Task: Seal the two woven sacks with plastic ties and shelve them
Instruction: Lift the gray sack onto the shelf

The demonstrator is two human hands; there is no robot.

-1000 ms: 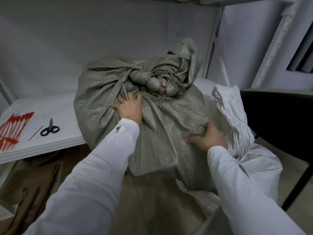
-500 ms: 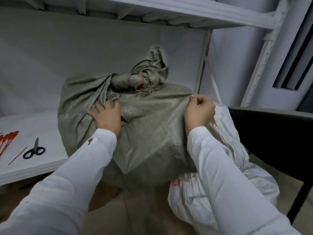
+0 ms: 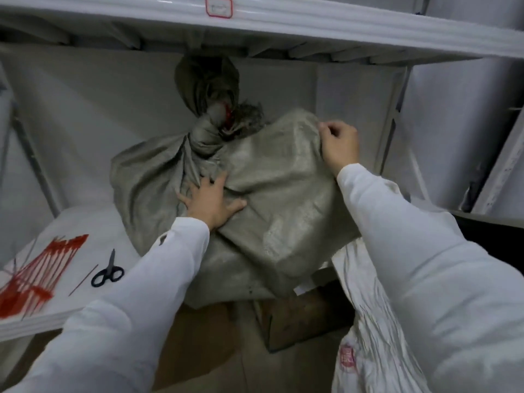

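- White sack [image 3: 368,350] sits low on the right.
- Scissors [image 3: 107,272] and loose ties [image 3: 42,273] lie on the shelf [image 3: 93,222], left.
- Left hand [image 3: 211,201] — fingers spread — presses flat on the grey sack [image 3: 283,194], which overhangs the shelf edge.
- Right hand [image 3: 338,143] pinches its far corner.
- Red tie [image 3: 228,114] binds its neck.

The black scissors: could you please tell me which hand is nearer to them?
Left. The left hand presses flat on the grey sack, up and right of the scissors; the right hand pinches the sack's upper right corner, much farther off.

1 head-worn view looks forward and down, close to the shelf [image 3: 93,222]; edges seem blurred.
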